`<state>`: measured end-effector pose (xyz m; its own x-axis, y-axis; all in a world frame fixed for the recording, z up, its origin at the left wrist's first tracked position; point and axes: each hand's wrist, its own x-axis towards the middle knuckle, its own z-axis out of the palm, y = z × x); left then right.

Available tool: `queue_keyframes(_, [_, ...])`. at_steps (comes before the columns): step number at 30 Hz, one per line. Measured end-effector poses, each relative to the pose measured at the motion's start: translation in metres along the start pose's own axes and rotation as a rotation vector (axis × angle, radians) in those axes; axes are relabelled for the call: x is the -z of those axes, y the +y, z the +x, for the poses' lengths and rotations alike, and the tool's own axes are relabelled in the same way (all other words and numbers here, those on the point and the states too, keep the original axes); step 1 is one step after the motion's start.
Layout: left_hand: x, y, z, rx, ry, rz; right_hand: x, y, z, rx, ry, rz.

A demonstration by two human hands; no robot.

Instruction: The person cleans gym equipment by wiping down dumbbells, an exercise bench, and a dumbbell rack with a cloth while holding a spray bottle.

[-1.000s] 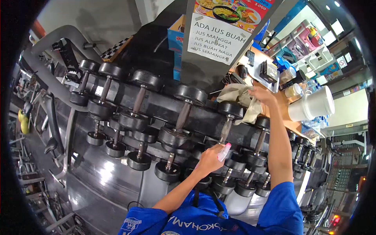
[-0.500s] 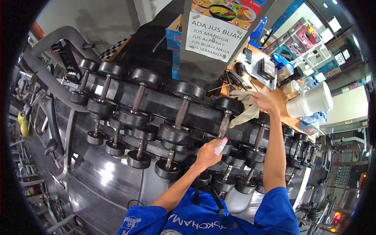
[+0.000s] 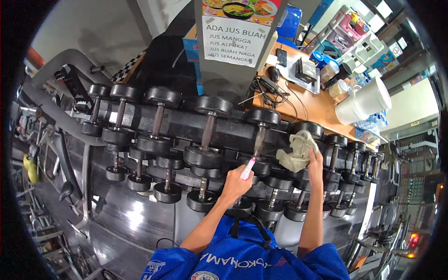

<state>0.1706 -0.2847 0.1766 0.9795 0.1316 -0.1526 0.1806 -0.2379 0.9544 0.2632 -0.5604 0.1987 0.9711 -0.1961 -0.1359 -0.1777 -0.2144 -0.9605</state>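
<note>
Cloth (image 3: 297,153) looks crumpled and greyish beige, the slim container (image 3: 248,169) pink-and-white.

Floor (image 3: 135,215): white glare, which I see below-left of the sign (image 3: 231,43).
Red light (image 3: 413,240): hazy glow, far below-right of the sign.
My view: curved towards the edges, rim black.

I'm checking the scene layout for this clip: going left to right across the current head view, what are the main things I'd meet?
Yellow object → checkered board → left hand holding a pink-and-white item → cloth held in the right hand → white buckets → red light.
</note>
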Motion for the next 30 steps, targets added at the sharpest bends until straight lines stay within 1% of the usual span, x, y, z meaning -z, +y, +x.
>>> queue_keyframes(2, [-0.003, -0.006, 0.001, 0.016, -0.005, 0.022, 0.008, 0.021, -0.015, -0.044, -0.014, 0.005])
queue_keyframes(4, [-0.005, -0.007, 0.005, 0.026, 0.000, 0.052, 0.011, 0.031, -0.028, -0.134, -0.026, 0.029])
queue_keyframes(6, [-0.005, -0.004, 0.009, -0.005, 0.022, 0.047, 0.007, 0.037, -0.035, -0.092, -0.043, 0.090])
queue_keyframes(9, [-0.005, 0.003, 0.016, -0.022, 0.007, 0.028, 0.001, 0.034, -0.039, -0.106, -0.030, 0.010])
queue_keyframes(13, [-0.009, 0.007, 0.026, -0.108, 0.049, 0.021, -0.036, 0.025, -0.031, 0.178, 0.041, -0.111])
queue_keyframes(14, [-0.010, 0.008, 0.027, -0.120, 0.063, 0.027, -0.043, 0.029, -0.026, 0.272, 0.063, -0.225])
queue_keyframes(16, [-0.010, 0.008, 0.027, -0.139, 0.093, 0.034, -0.067, 0.014, -0.022, 0.181, 0.006, -0.326])
queue_keyframes(18, [-0.009, 0.007, 0.023, -0.157, 0.125, 0.037, -0.097, -0.019, -0.023, 0.200, -0.158, -0.434])
queue_keyframes(20, [-0.010, -0.005, 0.015, -0.115, 0.170, -0.008, -0.127, 0.021, 0.002, 0.812, -0.149, -0.624])
queue_keyframes(22, [-0.015, -0.020, 0.005, -0.063, 0.193, -0.066, -0.145, 0.028, 0.009, 0.839, -0.325, -0.776])
queue_keyframes(23, [-0.017, -0.027, 0.000, -0.032, 0.192, -0.099, -0.147, 0.028, 0.008, 0.843, -0.324, -0.813])
queue_keyframes(24, [-0.020, -0.035, -0.005, -0.001, 0.190, -0.133, -0.145, 0.017, 0.003, 0.753, -0.392, -0.869])
queue_keyframes(25, [-0.024, -0.039, -0.008, -0.039, 0.201, -0.139, -0.140, 0.000, -0.007, 0.662, -0.459, -0.925])
queue_keyframes(26, [-0.028, -0.043, -0.011, 0.020, 0.191, -0.198, -0.137, -0.009, -0.014, 0.568, -0.527, -0.981])
queue_keyframes(27, [-0.031, -0.044, -0.013, 0.080, 0.179, -0.257, -0.130, -0.005, -0.018, 0.594, -0.571, -0.911])
queue_keyframes(28, [-0.034, -0.045, -0.015, 0.138, 0.167, -0.319, -0.125, -0.003, -0.018, 0.545, -0.619, -0.874])
queue_keyframes(29, [-0.040, -0.054, -0.014, 0.054, 0.212, -0.281, -0.119, -0.001, -0.017, 0.497, -0.668, -0.837])
queue_keyframes(30, [-0.041, -0.055, -0.015, 0.045, 0.207, -0.262, -0.114, 0.000, -0.015, 0.448, -0.717, -0.799])
